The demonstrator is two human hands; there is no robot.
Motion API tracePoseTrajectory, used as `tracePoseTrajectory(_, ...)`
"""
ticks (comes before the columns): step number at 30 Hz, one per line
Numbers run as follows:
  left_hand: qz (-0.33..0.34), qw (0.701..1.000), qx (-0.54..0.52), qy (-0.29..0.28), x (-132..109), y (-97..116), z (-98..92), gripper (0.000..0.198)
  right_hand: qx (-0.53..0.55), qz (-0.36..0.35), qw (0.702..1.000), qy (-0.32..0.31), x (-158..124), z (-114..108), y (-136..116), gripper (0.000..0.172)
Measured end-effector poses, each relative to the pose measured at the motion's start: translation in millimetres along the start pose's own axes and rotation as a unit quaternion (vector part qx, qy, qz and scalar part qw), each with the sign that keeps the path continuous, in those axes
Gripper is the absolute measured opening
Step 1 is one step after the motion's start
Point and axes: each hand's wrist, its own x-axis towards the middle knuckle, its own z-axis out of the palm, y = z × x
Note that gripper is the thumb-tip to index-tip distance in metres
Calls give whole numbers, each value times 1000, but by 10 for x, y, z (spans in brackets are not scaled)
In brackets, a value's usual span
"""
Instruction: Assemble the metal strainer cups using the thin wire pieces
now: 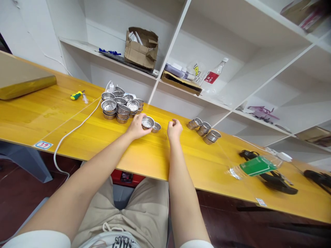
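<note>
The left hand (138, 128) has its fingers pinching the sides of a shallow, round, silver perforated metal cup (148, 123) above the middle of the yellow wooden tabletop (144, 155). The cup's open mouth faces up, showing its holed floor; its central axis runs near upright, and it is wider than deep, so its longest line lies across the rim. Whether its base touches the wood is hidden. A second silver perforated cup (156, 127) sits just to its right, mouth upward. The right hand (174, 130) is apart from both, fingers curled inward; I cannot tell whether they pinch anything.
</note>
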Motion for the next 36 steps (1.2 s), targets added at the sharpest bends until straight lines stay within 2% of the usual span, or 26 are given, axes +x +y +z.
tracePoseTrajectory(2, -5, 1000, 8, -14, -8, 13, -4, 68, 86, -59, 994, 29, -82, 120, -75, 39)
tracePoseTrajectory(5, -1, 999, 12, -39, -16, 28, -5, 70, 190, -146, 968, 75, -208, 306, -155, 38)
tracePoseTrajectory(8, 13, 997, 15, -68, -21, 37, 12, 73, 198, -206, 954, 91, -319, 428, -205, 36)
tracePoseTrajectory(12, 65, 994, 26, -81, -28, 63, 46, 70, 163, -242, 952, 93, -413, 470, -243, 36)
tracePoseTrajectory(18, 88, 993, 37, -73, -31, 103, 53, 59, 125, -248, 958, 71, -451, 462, -262, 34)
tracePoseTrajectory(31, 56, 994, 73, -56, -26, 72, 63, 62, 118, -215, 969, 18, -472, 418, -312, 33)
tracePoseTrajectory(36, 63, 994, 74, -57, -24, 59, 59, 61, 121, -190, 974, -13, -464, 405, -311, 33)
